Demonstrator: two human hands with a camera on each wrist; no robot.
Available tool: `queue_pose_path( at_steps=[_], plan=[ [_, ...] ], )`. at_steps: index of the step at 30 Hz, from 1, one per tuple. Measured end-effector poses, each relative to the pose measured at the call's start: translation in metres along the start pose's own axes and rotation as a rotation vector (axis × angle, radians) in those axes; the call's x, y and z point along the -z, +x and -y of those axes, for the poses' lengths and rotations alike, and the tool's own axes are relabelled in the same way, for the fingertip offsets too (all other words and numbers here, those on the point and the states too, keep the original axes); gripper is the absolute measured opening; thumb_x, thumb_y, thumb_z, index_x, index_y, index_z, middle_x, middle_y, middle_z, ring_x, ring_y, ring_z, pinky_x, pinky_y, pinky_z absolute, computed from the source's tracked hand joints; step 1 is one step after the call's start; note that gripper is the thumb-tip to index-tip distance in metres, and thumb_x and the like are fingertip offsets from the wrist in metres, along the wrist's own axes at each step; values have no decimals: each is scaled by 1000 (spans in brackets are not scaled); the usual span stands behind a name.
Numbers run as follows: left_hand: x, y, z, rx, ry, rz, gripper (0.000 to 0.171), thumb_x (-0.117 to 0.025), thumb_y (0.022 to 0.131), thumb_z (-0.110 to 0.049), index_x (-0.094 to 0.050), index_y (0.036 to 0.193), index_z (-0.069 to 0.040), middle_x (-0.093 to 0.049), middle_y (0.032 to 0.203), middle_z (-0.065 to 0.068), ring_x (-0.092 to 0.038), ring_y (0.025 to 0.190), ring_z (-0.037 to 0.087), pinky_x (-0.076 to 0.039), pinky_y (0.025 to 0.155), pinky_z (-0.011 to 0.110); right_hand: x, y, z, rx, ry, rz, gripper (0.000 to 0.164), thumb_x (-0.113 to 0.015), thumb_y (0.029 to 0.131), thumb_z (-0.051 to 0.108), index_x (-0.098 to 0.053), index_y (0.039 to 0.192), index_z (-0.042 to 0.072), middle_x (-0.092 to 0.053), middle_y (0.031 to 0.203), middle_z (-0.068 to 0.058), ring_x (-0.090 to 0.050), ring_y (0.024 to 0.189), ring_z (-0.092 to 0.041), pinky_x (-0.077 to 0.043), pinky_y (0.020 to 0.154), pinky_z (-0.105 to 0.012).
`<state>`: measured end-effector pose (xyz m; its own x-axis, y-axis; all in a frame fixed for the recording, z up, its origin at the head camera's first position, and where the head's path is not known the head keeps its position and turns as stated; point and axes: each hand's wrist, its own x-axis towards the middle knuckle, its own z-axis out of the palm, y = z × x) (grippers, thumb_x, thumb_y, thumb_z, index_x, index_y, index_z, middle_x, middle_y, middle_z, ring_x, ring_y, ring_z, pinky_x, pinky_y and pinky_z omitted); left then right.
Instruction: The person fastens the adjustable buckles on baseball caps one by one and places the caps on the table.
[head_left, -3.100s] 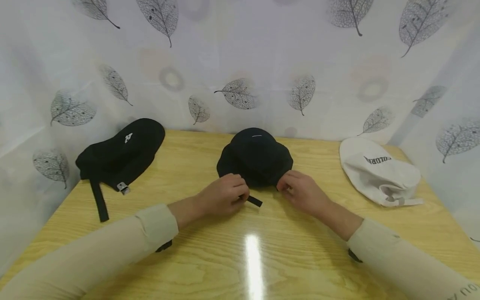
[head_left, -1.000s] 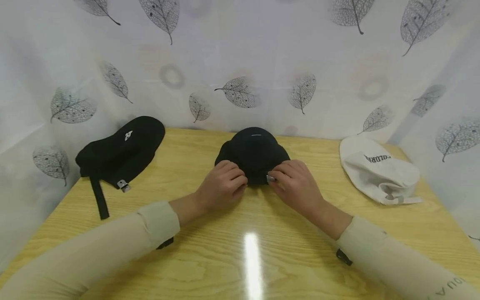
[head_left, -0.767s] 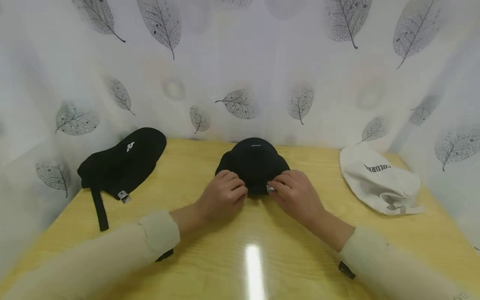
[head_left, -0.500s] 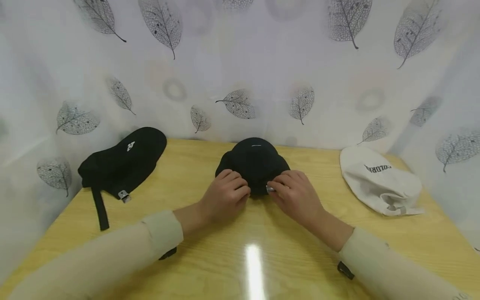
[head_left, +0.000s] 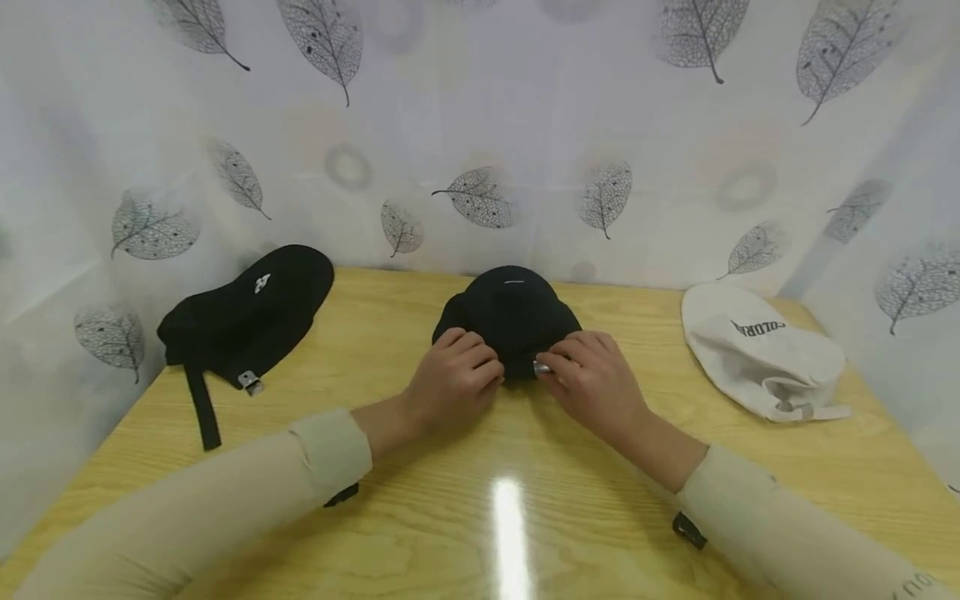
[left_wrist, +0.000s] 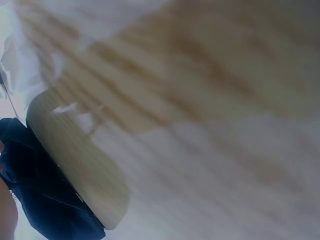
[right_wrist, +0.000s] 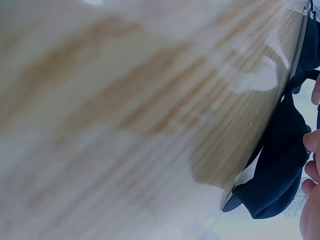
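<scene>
A black cap with a short white line on it sits at the middle of the table's far side. My left hand pinches its near left edge by the strap; the fingertips are partly hidden. On the other side my right hand grips the near right edge, a silver buckle showing between thumb and fingers. Dark cloth of the cap fills the lower left corner of the left wrist view. In the right wrist view a black strap curves up from the cap to the fingers.
To the left lies a second black cap with a white logo, its strap hanging toward the front. A white cap with dark lettering lies on the right. Behind the wooden table hangs a leaf-print curtain.
Three seconds ago a loose strap end stuck out of my left hand and the hands were wider apart. They have since come together at the cap's near edge, and the buckle shows at my right fingers.
</scene>
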<state>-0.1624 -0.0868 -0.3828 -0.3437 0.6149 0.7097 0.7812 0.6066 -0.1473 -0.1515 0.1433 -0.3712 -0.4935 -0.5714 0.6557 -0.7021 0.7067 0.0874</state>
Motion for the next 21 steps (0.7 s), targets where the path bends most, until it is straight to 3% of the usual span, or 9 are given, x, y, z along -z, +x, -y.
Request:
queue_pose_path(
  at_steps=[6,12,21],
  plan=[
    [0,3,2,-14,18,-31,9,-64,82,-16,-70,76,-15,-67,78,-3,-58,77,16,-44,76,33,1,4,-1,36,-29,-26,16,-77,76,22,-74,88,11,-67,84,0,-60,83,-19,-43,76,-37],
    [-2,2,-1,20,2,-24,8,-63,82,-16,-69,77,-15,-66,80,-2,-57,79,17,-43,78,33,0,2,0,47,-38,-55,16,-78,74,19,-73,86,10,-67,82,-1,-60,82,-20,-43,75,-37],
    [-1,3,-3,4,-19,-21,12,-61,83,-15,-69,75,-14,-66,78,-2,-57,78,17,-43,78,33,-2,1,1,48,-33,-79,17,-79,72,18,-73,85,10,-67,80,-2,-60,80,-21,-42,73,-38]
  ],
)
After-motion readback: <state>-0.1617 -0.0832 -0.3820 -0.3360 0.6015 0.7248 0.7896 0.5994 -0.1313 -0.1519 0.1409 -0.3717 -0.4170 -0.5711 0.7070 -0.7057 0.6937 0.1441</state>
